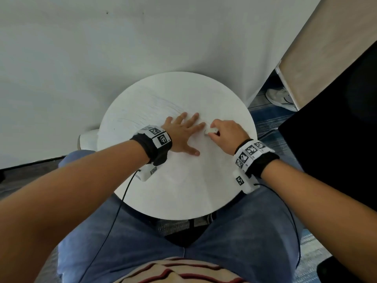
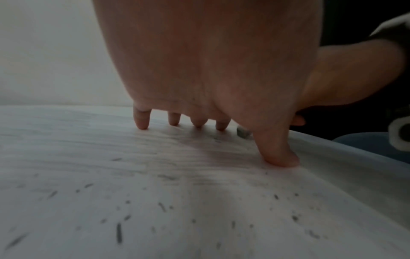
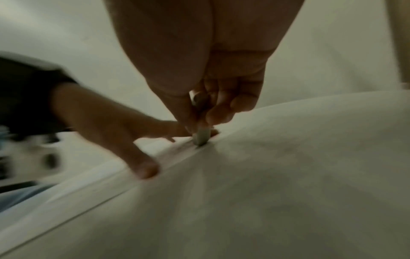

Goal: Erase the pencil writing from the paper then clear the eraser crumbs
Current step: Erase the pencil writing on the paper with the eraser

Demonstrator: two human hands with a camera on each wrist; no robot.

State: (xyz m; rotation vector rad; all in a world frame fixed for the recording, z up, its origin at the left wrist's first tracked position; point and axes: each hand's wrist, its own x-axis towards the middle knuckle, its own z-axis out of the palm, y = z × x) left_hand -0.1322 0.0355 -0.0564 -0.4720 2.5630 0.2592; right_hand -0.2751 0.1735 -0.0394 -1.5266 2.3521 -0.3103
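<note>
Right hand pinching a white eraser, tip pressed onto the paper on the round table. Left hand flat, fingers spread, just beside it. Dark eraser crumbs scattered on the sheet.

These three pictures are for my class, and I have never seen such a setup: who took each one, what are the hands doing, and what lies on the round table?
No machine here: a person wears three cameras. The head view looks down at both hands over a round white table. The other two look along each hand from the wrist bands. A sheet of paper lies on the table. The left hand presses flat on it, fingers spread. The right hand pinches a small white eraser, its tip on the paper. The left wrist view shows dark eraser crumbs scattered across the sheet.
</note>
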